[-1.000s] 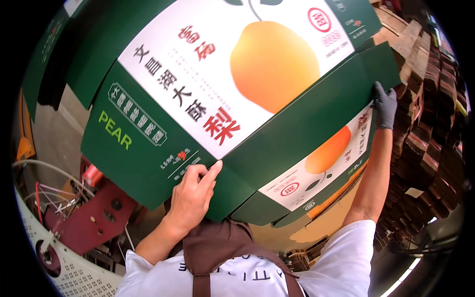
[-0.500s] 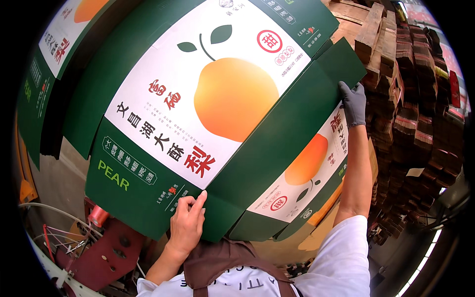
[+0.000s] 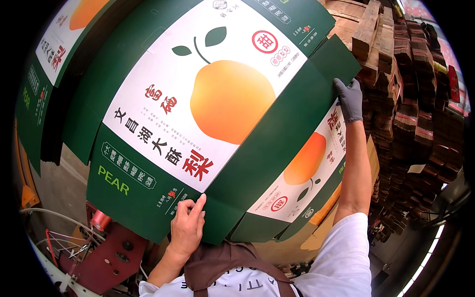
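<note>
A large unfolded cardboard box [image 3: 277, 133], dark green with white panels and a printed yellow-orange pear, lies spread before me. Bare, my left hand [image 3: 188, 222] is at its near edge, by the slot between two flaps. The index finger stretches up against the card and the other fingers curl; the thumb's grip is hard to see. In a grey glove, my right hand [image 3: 350, 100] holds the right-hand edge of the box near its far corner, the fingers partly hidden.
Another green and white printed carton piece [image 3: 47, 94] stands at the far left. On the right are tall stacks of flat cardboard [image 3: 420, 119] and a wooden pallet [image 3: 368, 29]. Lower left, a dark red machine part [image 3: 106, 257] sits beside a pink spool [image 3: 100, 220].
The box has shifted slightly left, and my right hand has moved a little left and up with its edge. My left hand stays almost in place.
</note>
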Demonstrator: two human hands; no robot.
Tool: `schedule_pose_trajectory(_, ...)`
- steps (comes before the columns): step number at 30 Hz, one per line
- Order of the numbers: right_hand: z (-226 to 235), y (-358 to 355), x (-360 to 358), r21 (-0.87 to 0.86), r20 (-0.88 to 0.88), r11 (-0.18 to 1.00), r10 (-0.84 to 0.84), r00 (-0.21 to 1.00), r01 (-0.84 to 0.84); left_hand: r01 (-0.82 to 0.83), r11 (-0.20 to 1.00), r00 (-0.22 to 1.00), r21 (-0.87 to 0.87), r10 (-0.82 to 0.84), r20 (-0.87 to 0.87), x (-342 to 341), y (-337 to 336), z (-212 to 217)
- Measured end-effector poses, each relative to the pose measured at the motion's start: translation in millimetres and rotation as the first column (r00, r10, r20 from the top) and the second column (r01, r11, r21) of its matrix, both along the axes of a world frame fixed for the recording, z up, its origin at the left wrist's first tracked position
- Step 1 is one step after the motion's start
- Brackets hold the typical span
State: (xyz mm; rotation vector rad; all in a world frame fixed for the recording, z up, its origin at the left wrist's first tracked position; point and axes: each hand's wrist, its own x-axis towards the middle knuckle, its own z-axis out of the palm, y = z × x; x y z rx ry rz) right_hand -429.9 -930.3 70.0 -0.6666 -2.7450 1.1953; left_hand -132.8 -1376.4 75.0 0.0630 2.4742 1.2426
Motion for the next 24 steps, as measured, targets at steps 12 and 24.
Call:
schedule_pose_trajectory(12,-8,3,-4,0.037,0.036,0.999,-0.008,0.999,0.007,-0.003,1.000,1.000,-0.012,0.003,0.013,0,0,1)
schedule_pose_trajectory(24,-18,2,-1,0.100,0.051,0.990,-0.103,0.993,0.097,-0.004,1.000,1.000,-0.012,0.004,-0.003,-1,2,3)
